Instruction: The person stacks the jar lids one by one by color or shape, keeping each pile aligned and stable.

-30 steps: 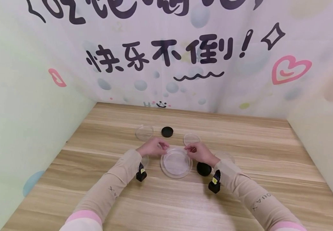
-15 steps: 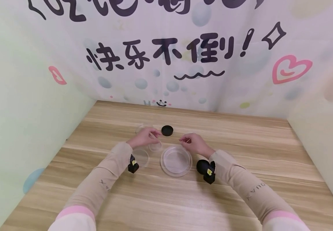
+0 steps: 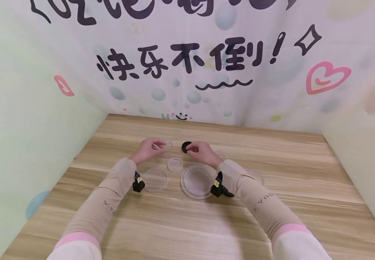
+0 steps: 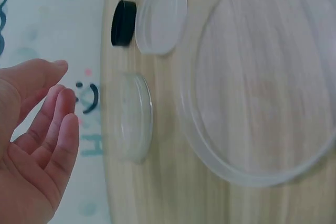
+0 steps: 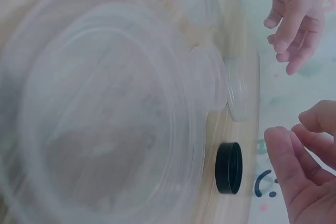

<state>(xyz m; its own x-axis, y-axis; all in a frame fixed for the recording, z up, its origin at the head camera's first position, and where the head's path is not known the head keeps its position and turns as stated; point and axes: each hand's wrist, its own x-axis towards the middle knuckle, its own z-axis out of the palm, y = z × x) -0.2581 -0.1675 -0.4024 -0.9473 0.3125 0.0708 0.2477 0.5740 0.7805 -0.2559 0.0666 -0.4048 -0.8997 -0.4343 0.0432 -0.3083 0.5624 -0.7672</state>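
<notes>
My left hand (image 3: 150, 148) is over the back left of the table, its fingertips overlapping a clear shallow round dish (image 3: 168, 148). Nothing shows between its thumb and loosely bent fingers in the left wrist view. My right hand (image 3: 202, 153) hovers near the black round cap (image 3: 185, 146), fingertips overlapping the cap's right side in the head view. In the right wrist view, the black cap (image 5: 229, 168) stands apart from my right fingers (image 5: 286, 156), which hold nothing. A small clear dish (image 3: 175, 164) lies between the hands, toward me.
A large clear dish (image 3: 198, 197), with a smaller round one on it, lies mid-table. Another clear disc (image 3: 155, 180) is left of it. Clear discs (image 3: 220, 154) also lie behind and right of my right wrist. A printed cloth wall (image 3: 181, 97) borders the back.
Both hands have left the large dish's rim. The left hand has moved left and back, uncovering the small clear dish; the right hand has moved left and back to the black cap.
</notes>
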